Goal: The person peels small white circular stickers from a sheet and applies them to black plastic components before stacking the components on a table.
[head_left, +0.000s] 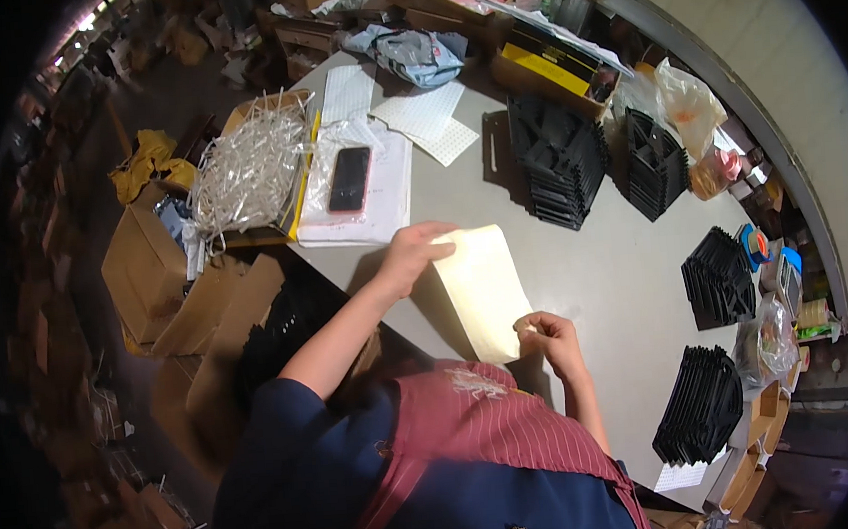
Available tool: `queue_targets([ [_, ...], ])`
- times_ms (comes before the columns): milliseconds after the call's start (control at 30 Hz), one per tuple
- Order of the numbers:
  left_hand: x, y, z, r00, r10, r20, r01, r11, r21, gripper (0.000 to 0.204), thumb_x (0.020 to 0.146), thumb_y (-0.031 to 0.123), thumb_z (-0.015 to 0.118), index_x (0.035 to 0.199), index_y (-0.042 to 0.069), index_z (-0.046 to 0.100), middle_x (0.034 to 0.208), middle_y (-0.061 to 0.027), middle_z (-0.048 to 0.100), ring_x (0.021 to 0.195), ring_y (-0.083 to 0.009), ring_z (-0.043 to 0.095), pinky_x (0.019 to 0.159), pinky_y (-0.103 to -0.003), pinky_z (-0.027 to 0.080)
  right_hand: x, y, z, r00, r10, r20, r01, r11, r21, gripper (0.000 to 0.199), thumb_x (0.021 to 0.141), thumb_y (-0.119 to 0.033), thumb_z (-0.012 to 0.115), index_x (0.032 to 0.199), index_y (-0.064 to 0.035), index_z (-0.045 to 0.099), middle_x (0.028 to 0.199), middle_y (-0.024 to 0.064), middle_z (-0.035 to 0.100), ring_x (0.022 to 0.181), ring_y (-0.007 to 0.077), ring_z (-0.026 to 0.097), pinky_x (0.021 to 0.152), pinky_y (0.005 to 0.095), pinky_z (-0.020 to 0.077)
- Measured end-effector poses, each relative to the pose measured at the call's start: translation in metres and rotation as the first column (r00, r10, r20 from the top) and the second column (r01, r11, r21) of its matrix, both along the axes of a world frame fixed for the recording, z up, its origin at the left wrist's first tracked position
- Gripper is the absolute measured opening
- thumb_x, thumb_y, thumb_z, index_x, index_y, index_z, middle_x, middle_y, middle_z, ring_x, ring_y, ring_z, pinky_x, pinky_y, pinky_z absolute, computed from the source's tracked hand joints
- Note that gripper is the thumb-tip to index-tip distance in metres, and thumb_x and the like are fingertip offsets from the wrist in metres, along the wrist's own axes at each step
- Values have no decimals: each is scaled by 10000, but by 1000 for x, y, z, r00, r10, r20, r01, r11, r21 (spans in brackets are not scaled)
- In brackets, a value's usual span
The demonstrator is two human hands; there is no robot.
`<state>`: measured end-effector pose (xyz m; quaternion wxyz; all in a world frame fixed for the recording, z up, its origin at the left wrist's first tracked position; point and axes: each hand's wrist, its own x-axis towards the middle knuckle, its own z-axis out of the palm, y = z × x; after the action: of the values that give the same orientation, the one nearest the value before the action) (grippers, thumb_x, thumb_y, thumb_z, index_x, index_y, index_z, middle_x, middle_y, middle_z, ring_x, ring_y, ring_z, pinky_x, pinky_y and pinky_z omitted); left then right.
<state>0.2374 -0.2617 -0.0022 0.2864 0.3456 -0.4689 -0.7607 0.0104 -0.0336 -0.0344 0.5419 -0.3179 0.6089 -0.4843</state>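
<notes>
A pale yellow, rectangular paper piece (486, 295) is held up at a tilt above the near part of the table. At its upper left corner, my left hand (414, 258) grips the edge, with the thumb lying on the front face. My right hand (553, 340) pinches the lower right corner between thumb and fingers. Whether the piece is one sheet, an envelope or a thin stack cannot be made out. Its back is hidden.
Black plastic parts stand in stacks (556, 162) along the grey table's (592, 282) far and right sides. A phone (350, 179) lies on papers (394, 193) at the left. Beside it are a box of clear strips (252, 168) and open cardboard boxes (149, 269).
</notes>
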Motion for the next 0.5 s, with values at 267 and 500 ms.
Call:
queue_targets([
  [267,-29,-106,-35,968,239,80,-174,861,-478,340,873,13,694,1210,-30,689,1001,-66,745,900,-124,683,804,-254,542,-6,-35,-16,937,-344,-60,338,936,-96,113,893,-18,664,981,23,722,815,52,685,713,125,623,659,263,497],
  [500,-37,-239,11,558,745,-366,-750,641,163,237,915,57,642,1144,-3,620,1066,-109,677,917,-242,687,745,-387,621,-19,-14,-35,696,-695,180,716,691,-99,170,911,16,607,1074,-22,637,846,64,631,541,104,523,451,226,441],
])
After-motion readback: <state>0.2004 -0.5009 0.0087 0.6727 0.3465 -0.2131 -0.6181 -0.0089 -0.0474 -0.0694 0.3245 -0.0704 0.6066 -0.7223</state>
